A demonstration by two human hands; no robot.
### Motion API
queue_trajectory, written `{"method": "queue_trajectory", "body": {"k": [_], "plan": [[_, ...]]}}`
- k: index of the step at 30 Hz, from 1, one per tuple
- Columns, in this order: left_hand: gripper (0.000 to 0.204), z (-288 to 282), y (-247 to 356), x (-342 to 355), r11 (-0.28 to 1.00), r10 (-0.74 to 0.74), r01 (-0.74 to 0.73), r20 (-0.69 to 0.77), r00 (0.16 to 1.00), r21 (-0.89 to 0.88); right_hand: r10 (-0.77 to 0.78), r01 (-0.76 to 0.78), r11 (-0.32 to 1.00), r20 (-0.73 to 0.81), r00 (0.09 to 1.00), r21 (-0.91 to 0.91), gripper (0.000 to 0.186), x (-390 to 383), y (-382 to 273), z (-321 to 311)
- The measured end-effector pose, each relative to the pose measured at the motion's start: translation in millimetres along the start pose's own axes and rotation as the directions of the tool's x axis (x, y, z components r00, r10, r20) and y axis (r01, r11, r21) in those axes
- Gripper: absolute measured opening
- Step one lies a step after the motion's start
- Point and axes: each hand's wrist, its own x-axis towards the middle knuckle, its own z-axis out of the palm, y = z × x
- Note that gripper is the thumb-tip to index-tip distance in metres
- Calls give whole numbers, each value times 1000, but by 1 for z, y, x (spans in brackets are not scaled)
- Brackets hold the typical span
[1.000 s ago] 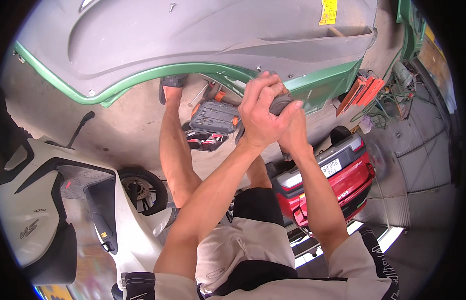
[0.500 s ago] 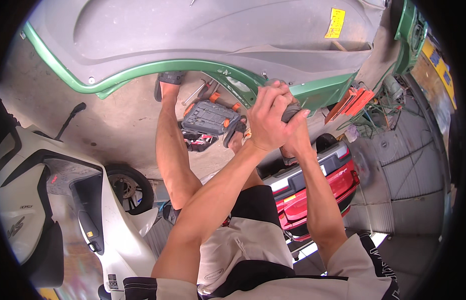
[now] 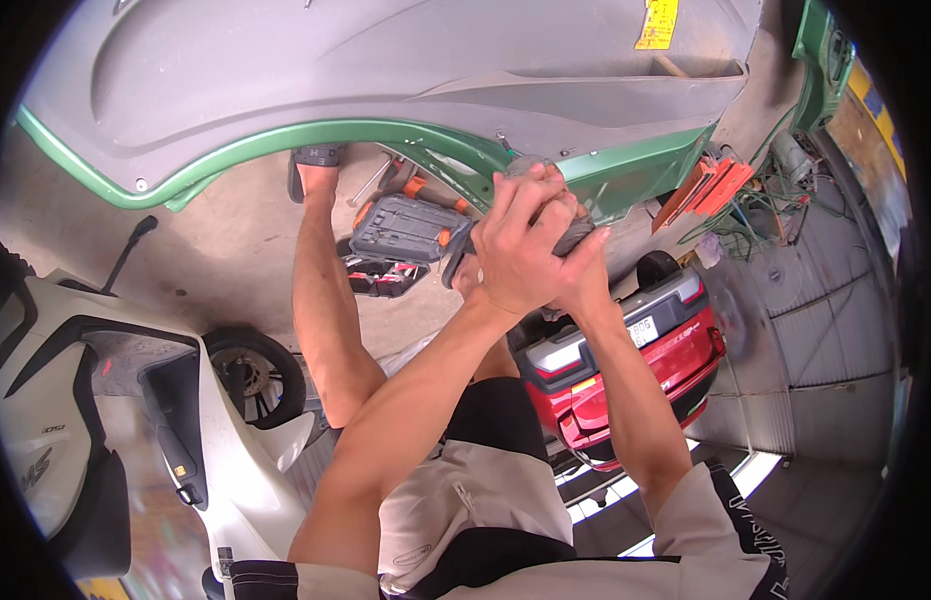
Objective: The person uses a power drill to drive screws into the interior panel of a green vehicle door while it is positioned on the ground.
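Observation:
My left hand (image 3: 521,240) is closed round a dark grey tool (image 3: 576,235), whose kind is hidden by my fingers. My right hand (image 3: 583,275) lies behind and right of it, largely covered, also closed on that tool. The tool's upper end meets the lower green rim of a large panel (image 3: 316,75) with a grey inner face, a pocket and a yellow label (image 3: 657,22). A small teal piece shows by that end, too small to name. Below the panel, between my legs, an open grey tool case (image 3: 396,228) lies on the floor.
A white scooter (image 3: 246,475) stands at left, near my leg. A red and silver rear end of a vehicle (image 3: 646,365), apparently small, is right of my legs. Orange metal pieces (image 3: 701,195), tangled green hoses (image 3: 751,220) and another green panel (image 3: 816,70) are at right.
My hands, still together on the tool, have shifted slightly down and right along the panel's rim. The whole view has shifted a little.

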Motion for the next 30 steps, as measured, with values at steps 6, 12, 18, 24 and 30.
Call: {"method": "queue_trajectory", "body": {"k": [6,12,18,24,30], "plan": [[38,-2,2,0,999,-30,31,-16,999,22,87,-99,974,69,994,205,32,2,3,-6],[37,2,2,-3,999,-19,18,24,1000,41,45,-48,985,22,999,163,33,-1,8,-8],[39,7,2,-4,1000,-11,11,3,1000,24,21,-23,987,17,1000,162,33,1,10,-3],[38,3,0,-1,999,18,-18,-3,1000,46,16,-19,986,18,1000,168,33,3,10,-3],[38,6,-1,3,998,42,-42,-5,999,47,20,-22,985,17,1000,172,34,3,8,-3]]}}
